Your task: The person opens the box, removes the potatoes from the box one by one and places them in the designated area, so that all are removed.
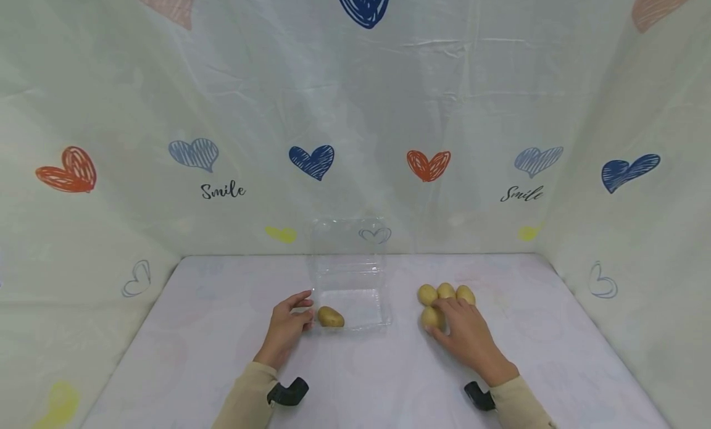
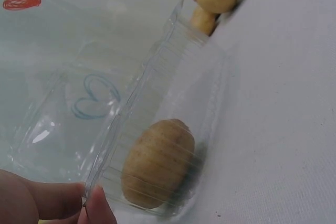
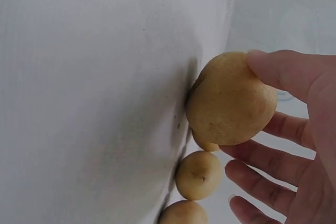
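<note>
A clear plastic clamshell box (image 1: pixel 355 302) stands on the table with its lid (image 1: pixel 347 244) raised at the back. One potato (image 1: pixel 331 316) lies in its near left corner. My left hand (image 1: pixel 289 327) pinches the box's left rim between thumb and fingers, as the left wrist view shows. On the right, my right hand (image 1: pixel 466 330) holds a potato (image 3: pixel 231 98) between thumb and fingers, at the near side of a small group. Behind it sit a left potato (image 1: pixel 426 294), a middle potato (image 1: pixel 446 291) and a right potato (image 1: pixel 465 294).
A white cloth covers the table (image 1: pixel 222 330). Behind and at both sides hangs a pale curtain (image 1: pixel 366 95) printed with hearts. A black wrist mount (image 1: pixel 289 392) sits at the left cuff, and another black mount (image 1: pixel 479 396) at the right.
</note>
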Demonstrator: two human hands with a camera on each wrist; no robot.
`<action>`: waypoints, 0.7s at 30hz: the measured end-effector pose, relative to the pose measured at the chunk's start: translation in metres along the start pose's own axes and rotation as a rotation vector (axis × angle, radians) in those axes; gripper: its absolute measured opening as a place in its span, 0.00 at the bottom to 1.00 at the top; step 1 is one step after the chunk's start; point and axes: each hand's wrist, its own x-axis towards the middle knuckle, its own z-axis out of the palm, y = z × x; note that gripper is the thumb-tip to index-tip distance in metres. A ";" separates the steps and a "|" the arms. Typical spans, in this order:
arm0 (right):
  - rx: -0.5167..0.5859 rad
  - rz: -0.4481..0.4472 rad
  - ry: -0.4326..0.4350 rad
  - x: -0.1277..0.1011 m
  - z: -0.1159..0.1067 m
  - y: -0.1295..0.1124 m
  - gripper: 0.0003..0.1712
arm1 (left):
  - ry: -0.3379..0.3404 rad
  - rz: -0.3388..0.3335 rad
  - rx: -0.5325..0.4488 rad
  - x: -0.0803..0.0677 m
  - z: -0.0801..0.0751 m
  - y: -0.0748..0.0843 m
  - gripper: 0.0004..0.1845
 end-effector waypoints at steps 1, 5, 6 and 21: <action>0.000 -0.004 -0.001 0.000 0.000 -0.001 0.31 | 0.000 0.000 -0.001 0.000 0.000 0.000 0.25; -0.007 -0.040 0.016 0.001 0.003 -0.004 0.32 | 0.001 0.005 -0.003 0.000 0.000 -0.001 0.25; -0.014 -0.045 0.018 0.001 0.004 -0.005 0.32 | 0.001 0.006 -0.007 0.000 0.000 -0.001 0.25; -0.054 -0.029 -0.018 0.000 -0.001 -0.008 0.36 | 0.003 0.015 -0.014 0.001 0.000 -0.002 0.25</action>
